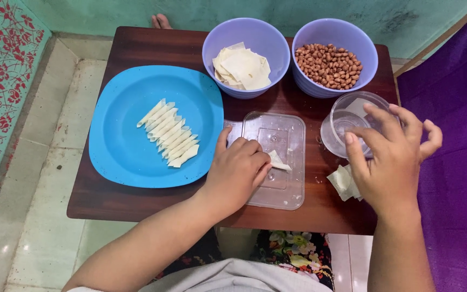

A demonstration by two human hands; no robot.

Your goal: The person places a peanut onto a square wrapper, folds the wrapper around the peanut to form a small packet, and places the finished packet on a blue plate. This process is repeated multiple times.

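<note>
Filling most of a small dark wooden table (136,48), a blue plate (120,146) of rolled wrappers (169,133) and two lilac bowls leave little bare wood. Pale floor tiles lie to the left, purple cloth to the right. The left hand (237,172) pinches a folded wrapper (278,160) on a clear lid (283,162); the right hand (387,157) hovers unclenched over a glass water bowl (347,116) — near the table's right edge.

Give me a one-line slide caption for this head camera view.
Left hand presses a pale dough wrapper on a clear plastic lid; right hand hovers over a clear water bowl.
</note>
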